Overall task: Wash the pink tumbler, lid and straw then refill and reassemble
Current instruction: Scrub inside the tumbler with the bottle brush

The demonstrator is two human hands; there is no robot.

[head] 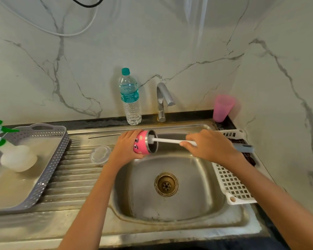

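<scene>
Over steel sink basin (170, 210), near its back edge: left hand (126, 147) wraps pink steel tumbler (141, 142), lying sideways. Right hand (206, 145) clamps white bottle brush (170, 141), head inside. Twist brush; reach the base.

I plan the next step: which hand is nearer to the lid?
Left. The left hand, holding the tumbler, is just right of the lid; the right hand, holding the brush, is farther right.
</scene>
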